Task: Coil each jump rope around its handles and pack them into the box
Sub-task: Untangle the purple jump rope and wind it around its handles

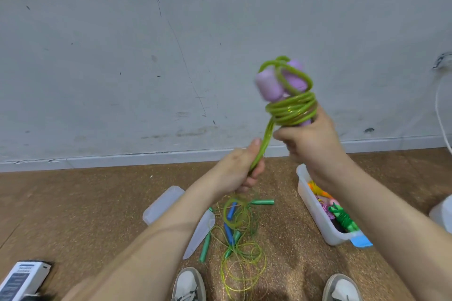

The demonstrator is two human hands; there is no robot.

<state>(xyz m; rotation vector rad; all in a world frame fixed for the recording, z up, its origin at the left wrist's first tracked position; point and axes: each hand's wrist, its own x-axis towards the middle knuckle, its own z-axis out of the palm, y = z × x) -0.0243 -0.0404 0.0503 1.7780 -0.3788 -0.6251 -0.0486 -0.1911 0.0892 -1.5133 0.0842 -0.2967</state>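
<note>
My right hand [309, 140] grips the lower ends of two purple handles [270, 86], held upright in front of the wall. A green glittery rope [291, 107] is wound several times around them. My left hand [241, 171] grips the loose run of that rope just below the coil; the rest hangs down to a tangle on the floor [242, 259]. Green handles [263, 202] and blue handles [230, 231] of other ropes lie in that tangle. A clear plastic box [315, 215] on the floor at the right holds coiled ropes, one of them green [342, 217].
The box's clear lid [163, 204] lies on the brown floor to the left of the tangle. A small white and blue carton [23, 278] sits at the bottom left. My two shoes [188, 284] are at the bottom edge. A white cable [440, 109] hangs at the right wall.
</note>
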